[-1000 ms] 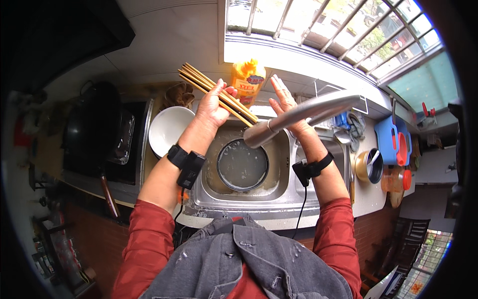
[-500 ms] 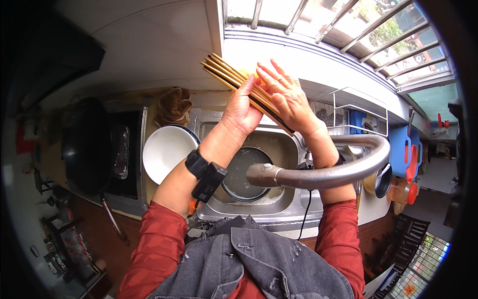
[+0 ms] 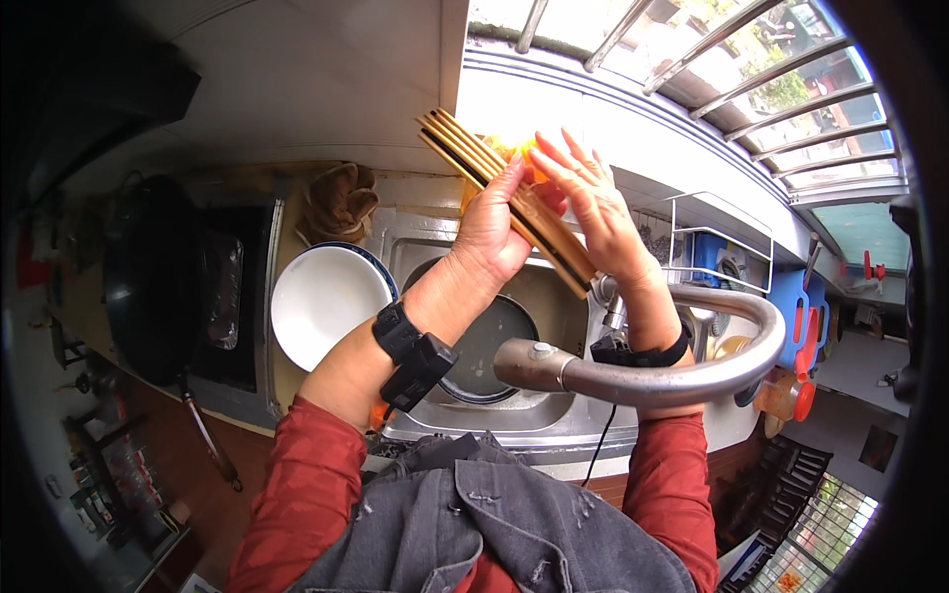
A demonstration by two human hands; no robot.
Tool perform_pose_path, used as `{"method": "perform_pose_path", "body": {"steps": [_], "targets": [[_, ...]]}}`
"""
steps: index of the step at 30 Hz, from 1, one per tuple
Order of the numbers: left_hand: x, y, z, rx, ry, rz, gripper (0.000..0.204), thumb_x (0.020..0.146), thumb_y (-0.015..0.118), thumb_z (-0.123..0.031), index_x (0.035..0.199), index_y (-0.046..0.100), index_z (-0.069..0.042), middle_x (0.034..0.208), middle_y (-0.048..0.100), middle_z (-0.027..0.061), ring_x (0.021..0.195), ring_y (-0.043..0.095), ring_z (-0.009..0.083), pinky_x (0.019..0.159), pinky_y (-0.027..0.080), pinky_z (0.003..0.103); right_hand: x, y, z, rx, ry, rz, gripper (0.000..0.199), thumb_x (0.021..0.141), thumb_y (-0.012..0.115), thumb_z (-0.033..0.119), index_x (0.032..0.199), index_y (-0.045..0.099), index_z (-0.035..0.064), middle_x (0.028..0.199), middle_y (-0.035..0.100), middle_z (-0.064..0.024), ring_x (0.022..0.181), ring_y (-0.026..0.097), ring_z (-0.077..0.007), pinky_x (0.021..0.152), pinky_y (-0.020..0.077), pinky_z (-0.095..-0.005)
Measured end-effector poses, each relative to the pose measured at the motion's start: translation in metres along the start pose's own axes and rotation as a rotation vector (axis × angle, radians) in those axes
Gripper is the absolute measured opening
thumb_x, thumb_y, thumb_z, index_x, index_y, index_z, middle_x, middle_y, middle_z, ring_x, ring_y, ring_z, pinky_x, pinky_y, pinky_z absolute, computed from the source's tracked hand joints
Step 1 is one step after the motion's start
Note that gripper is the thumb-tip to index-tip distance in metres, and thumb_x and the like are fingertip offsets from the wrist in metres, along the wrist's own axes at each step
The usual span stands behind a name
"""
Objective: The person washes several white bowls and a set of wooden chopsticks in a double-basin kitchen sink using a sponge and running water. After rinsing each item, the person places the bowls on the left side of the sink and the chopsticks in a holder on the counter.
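Note:
A bundle of several chopsticks (image 3: 460,148), light wood with some dark ones, slants above the sink (image 3: 407,229). My left hand (image 3: 492,232) is closed around its middle, with the thumb lying along the sticks. Opposite it, my right hand (image 3: 603,222) is open, fingers stretched out and pointing up, its palm side close to the bundle's lower half. Whether the palm touches the sticks I cannot tell. Something yellow-orange (image 3: 527,150) shows behind the fingertips, partly hidden. Below my hands, a round dark-rimmed basin (image 3: 499,331) of cloudy water stands in the sink.
A curved metal faucet (image 3: 672,383) arches across in front of my right forearm. White bowls (image 3: 331,306) are stacked left of the sink, near a brown cloth-like item (image 3: 339,203). Farther left is a black wok (image 3: 148,287). A white wire rack (image 3: 722,237) stands at right, below a barred window.
Both hands and the chopsticks have shifted slightly right in the picture, as has the background behind them. My right hand has slid a little down along the bundle; the left keeps its hold.

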State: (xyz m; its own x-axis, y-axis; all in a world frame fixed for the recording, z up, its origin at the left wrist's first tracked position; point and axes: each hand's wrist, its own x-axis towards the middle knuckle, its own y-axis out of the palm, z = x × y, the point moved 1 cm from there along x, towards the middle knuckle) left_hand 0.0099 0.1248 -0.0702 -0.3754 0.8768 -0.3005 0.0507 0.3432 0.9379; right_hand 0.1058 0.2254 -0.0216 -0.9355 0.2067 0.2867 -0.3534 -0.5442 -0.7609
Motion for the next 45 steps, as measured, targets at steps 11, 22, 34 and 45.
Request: {"method": "perform_pose_path", "body": {"steps": [11, 22, 34, 45], "targets": [[-0.09, -0.083, -0.01, 0.239, -0.052, -0.159, 0.032, 0.091, 0.058, -0.035, 0.072, 0.042, -0.015, 0.055, 0.038, -0.0036, 0.053, 0.042, 0.0124, 0.062, 0.044, 0.033, -0.161, 0.07, 0.023, 0.688, 0.535, 0.389, 0.075, 0.079, 0.067, 0.031, 0.138, 0.035, -0.0019, 0.137, 0.043, -0.0167, 0.132, 0.034, -0.0236, 0.111, 0.0206, -0.0334], [-0.198, -0.152, 0.061, 0.381, 0.132, -0.492, 0.029, 0.088, 0.064, -0.027, 0.07, 0.047, -0.013, 0.058, 0.043, -0.0022, 0.056, 0.046, 0.0129, 0.064, 0.046, 0.031, -0.199, 0.197, 0.116, 0.215, 0.645, 0.382, 0.029, 0.074, 0.066, 0.018, 0.093, 0.057, -0.0013, 0.076, 0.063, -0.0161, 0.066, 0.063, -0.0262, 0.062, 0.0497, -0.0352], [-0.191, -0.16, 0.07, 0.231, 0.193, -0.215, 0.015, 0.085, 0.058, -0.004, 0.096, 0.049, -0.01, 0.062, 0.044, 0.0002, 0.049, 0.043, 0.0102, 0.048, 0.04, 0.025, -0.256, 0.187, 0.109, 1.386, 0.948, 0.577, 0.015, 0.08, 0.057, 0.007, 0.094, 0.051, 0.0039, 0.056, 0.051, -0.0057, 0.041, 0.049, -0.0178, 0.041, 0.0413, -0.0322], [-0.157, -0.177, 0.079, 0.422, 0.326, -0.576, 0.016, 0.084, 0.064, -0.01, 0.094, 0.051, -0.008, 0.059, 0.045, -0.0003, 0.041, 0.043, 0.009, 0.038, 0.041, 0.026, -0.287, 0.17, 0.101, 0.295, 0.568, 0.303, 0.014, 0.074, 0.058, 0.006, 0.083, 0.051, -0.0007, 0.062, 0.058, -0.0189, 0.054, 0.06, -0.0339, 0.052, 0.0476, -0.0405]]}}
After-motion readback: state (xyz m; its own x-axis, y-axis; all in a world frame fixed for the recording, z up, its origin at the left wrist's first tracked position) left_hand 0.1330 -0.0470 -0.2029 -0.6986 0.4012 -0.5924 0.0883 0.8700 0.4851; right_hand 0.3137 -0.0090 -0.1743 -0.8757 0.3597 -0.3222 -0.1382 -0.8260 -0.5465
